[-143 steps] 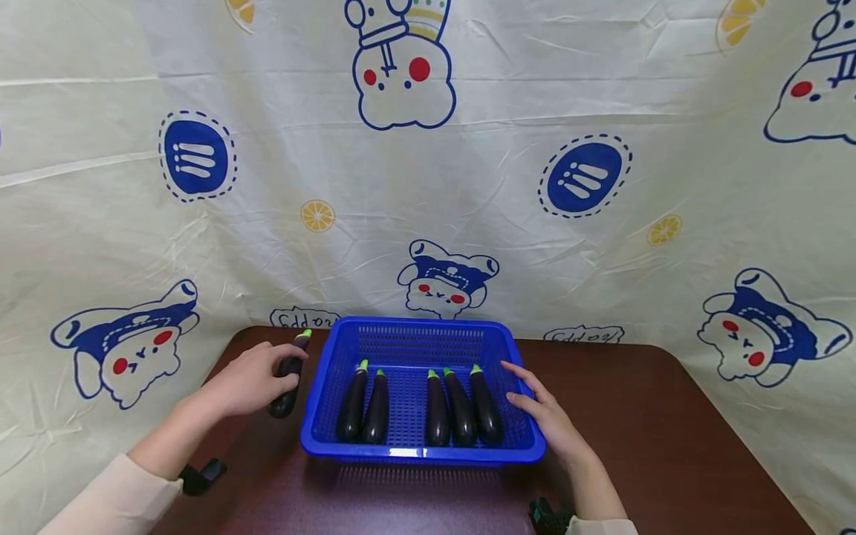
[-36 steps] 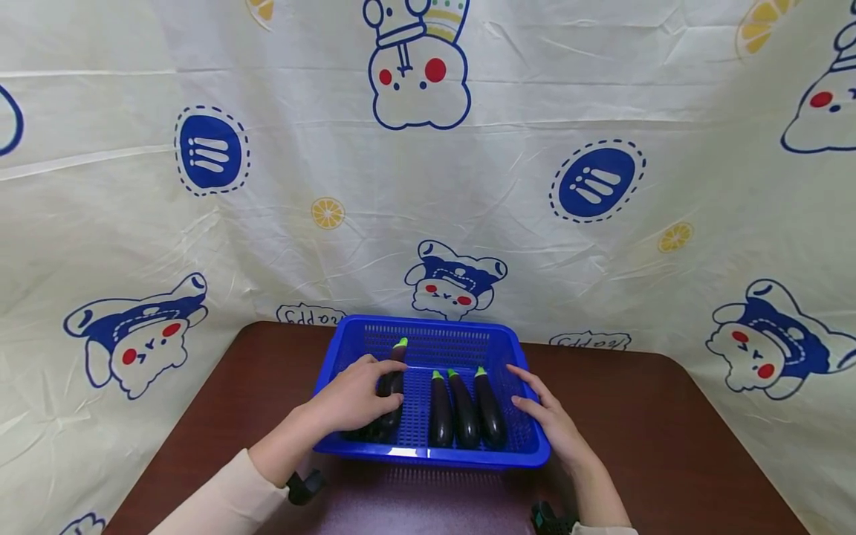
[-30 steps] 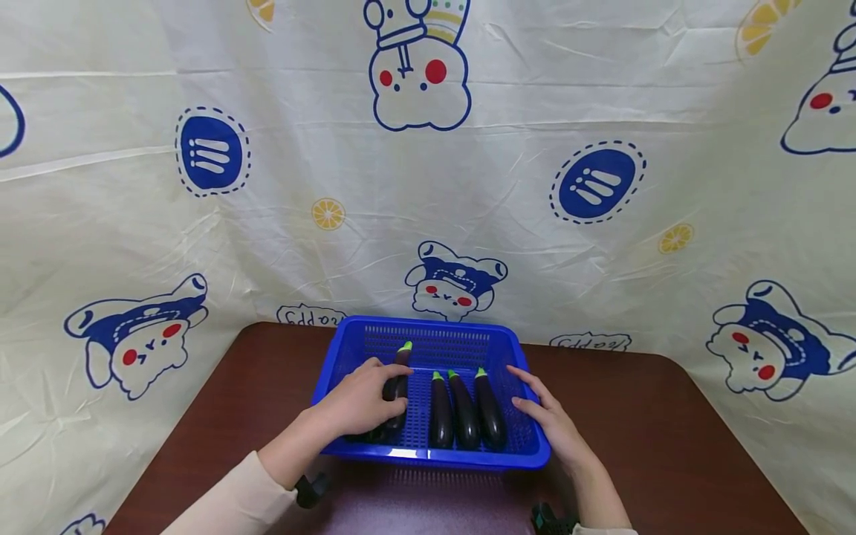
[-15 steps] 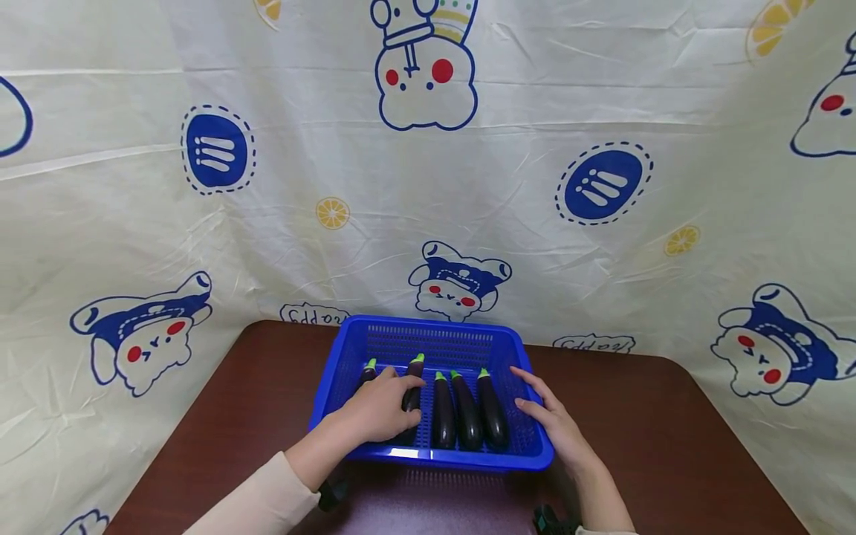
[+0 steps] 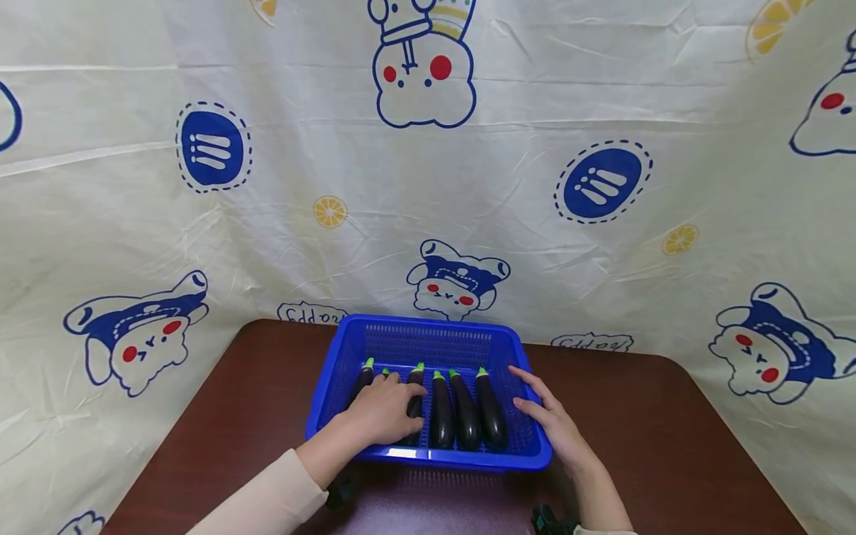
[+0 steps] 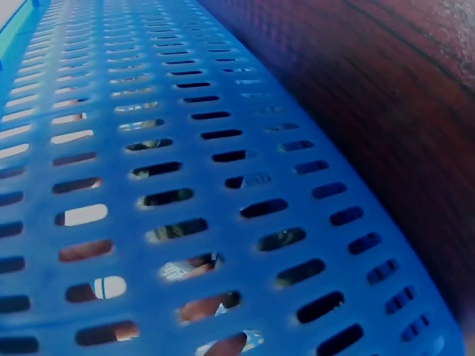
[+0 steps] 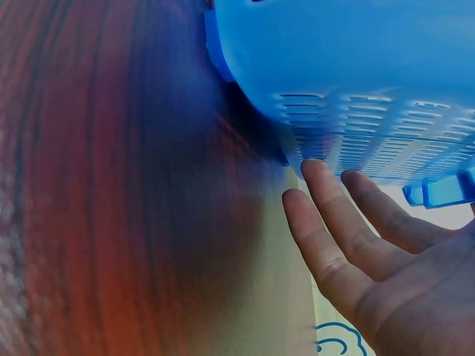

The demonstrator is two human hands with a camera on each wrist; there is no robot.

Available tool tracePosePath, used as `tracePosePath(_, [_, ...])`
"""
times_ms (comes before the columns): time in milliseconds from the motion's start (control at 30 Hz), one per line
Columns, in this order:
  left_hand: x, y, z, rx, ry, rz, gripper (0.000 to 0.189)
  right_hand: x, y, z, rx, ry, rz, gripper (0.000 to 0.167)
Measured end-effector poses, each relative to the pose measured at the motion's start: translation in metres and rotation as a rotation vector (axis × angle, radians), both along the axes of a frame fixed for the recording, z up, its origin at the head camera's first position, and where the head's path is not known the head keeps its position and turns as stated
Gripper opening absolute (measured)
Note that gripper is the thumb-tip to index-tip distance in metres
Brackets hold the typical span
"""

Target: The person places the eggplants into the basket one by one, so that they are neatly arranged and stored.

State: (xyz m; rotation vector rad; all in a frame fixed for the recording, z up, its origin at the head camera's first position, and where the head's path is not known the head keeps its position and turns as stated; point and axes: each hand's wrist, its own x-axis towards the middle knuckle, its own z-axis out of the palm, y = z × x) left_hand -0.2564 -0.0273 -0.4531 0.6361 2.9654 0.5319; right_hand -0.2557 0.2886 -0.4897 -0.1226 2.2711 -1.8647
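A blue perforated plastic basket [image 5: 495,455] stands on the table with dark eggplants lying in it. In the head view my left hand [image 5: 377,412] reaches inside, its thumb and fingers around an eggplant [image 5: 416,406] that has a green stem end. Two more eggplants lie left of it; one is the eggplant [image 5: 364,375] at the far left, and my hand partly covers both. To the right, three lie side by side, including the middle eggplant [image 5: 466,412]. My right hand [image 5: 562,431] rests on the right rim, thumb and index over it. In the right wrist view, three outstretched fingers [image 7: 326,256] are by the basket's outer side.
The brown table [image 5: 642,446] extends on both sides of the basket. Behind it hangs a pale printed cloth [image 5: 428,178]. The left wrist view is filled mostly by the basket's slotted wall [image 6: 185,133], beside the tabletop.
My left hand has carried the eggplant from the table left of the basket into it, then moved it rightward and down beside the three on the right. My right hand has stayed at the rim.
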Motion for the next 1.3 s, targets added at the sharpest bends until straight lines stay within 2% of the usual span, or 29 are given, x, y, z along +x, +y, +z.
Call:
tracePosePath(233, [0.004,0.003,0.000,-0.041,-0.020,0.009,0.046,0.004,0.001,0.002,-0.002,0.004,-0.001,0.055])
tracePosePath(633, [0.004,0.011,-0.004,-0.106,-0.044,-0.036,0.048,0.012,0.007,0.002,0.000,0.008,-0.016,0.055])
tracePosePath(933, [0.007,0.014,-0.007,-0.133,-0.048,-0.035,0.053,0.016,0.008,0.000,-0.003,-0.001,-0.023,0.056])
tracePosePath(1133, [0.005,0.010,-0.010,-0.101,-0.015,0.002,0.058,0.011,0.005,-0.002,-0.006,-0.003,-0.017,0.055])
tracePosePath(1300, [0.003,0.000,-0.007,-0.016,0.047,0.002,0.059,0.007,0.004,-0.005,0.004,0.007,-0.012,0.055])
